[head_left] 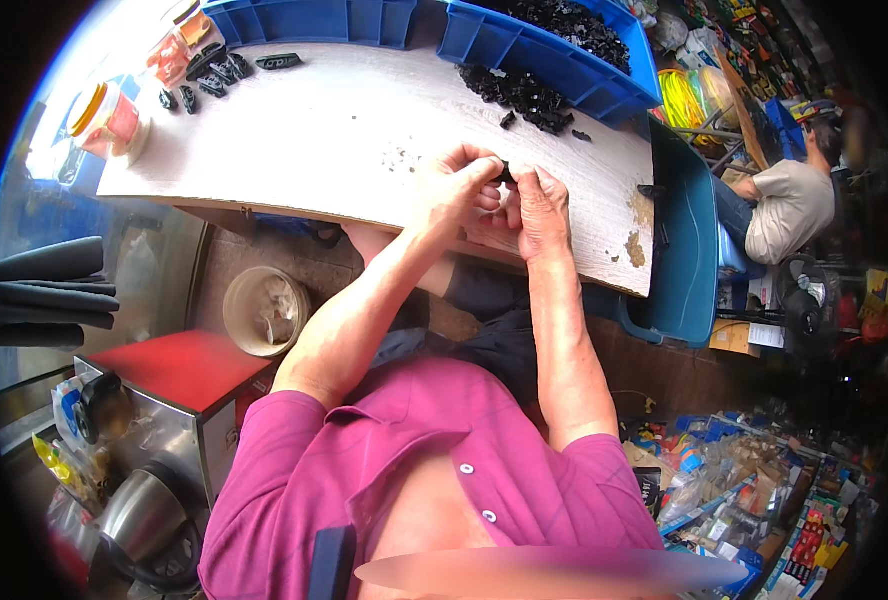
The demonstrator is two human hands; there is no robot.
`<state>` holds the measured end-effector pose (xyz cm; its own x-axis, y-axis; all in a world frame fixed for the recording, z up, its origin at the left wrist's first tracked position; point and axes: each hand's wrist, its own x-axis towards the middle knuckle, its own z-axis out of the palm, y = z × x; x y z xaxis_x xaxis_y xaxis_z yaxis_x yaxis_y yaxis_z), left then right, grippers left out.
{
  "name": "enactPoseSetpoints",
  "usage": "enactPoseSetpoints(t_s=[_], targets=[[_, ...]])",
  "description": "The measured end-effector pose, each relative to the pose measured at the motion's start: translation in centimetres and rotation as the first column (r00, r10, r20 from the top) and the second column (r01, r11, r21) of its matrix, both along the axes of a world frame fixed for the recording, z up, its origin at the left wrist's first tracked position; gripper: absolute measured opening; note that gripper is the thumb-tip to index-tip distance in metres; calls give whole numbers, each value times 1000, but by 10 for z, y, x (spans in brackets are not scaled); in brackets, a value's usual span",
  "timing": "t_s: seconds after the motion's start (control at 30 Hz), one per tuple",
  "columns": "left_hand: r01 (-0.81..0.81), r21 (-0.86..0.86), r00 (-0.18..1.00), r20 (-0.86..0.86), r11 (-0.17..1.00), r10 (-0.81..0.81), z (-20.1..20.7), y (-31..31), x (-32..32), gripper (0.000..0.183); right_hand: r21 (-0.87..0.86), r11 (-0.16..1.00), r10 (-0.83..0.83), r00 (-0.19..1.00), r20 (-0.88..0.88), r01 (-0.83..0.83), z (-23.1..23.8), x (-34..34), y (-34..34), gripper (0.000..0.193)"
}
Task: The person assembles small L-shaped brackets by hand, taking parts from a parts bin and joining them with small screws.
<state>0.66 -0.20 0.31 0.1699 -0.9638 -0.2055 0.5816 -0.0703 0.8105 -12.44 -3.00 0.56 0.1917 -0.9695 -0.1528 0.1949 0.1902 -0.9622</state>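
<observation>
Over the front part of the pale table [304,130], my left hand [456,190] and my right hand [542,210] meet at the fingertips. Between them is a small black plastic piece [507,173], pinched by both thumbs and fingers; its exact shape is mostly hidden. Beyond my hands lies a heap of small black plastic parts [516,95], with a few loose ones at its near side. Several larger black oblong pieces [214,75] lie grouped at the far left of the table, one [279,62] set apart.
Blue bins [309,22] line the table's far edge; the right one [554,70] holds black parts. Lidded jars [109,120] stand left. A teal tub [692,240] adjoins the right end, near a seated person [794,205]. A bucket [239,310] and red-topped cabinet [169,365] stand lower left.
</observation>
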Motion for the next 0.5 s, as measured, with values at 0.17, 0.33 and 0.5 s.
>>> enactPoseSetpoints(t_s=[0.17, 0.33, 0.5], targets=[[138, -63, 990, -24, 988, -140, -2, -2, 0, 10, -116, 986, -124, 991, -56, 117, -17, -2, -2, 25], [53, -81, 912, 410, 995, -15, 7, -15, -3, 20, -103, 969, -222, 974, 44, 225, -10, -6, 0, 25], [-54, -372, 4, 928, 927, 373, -13, -75, -1, 29, 131, 908, -412, 906, 100, 398, 3, -52, -13, 42]])
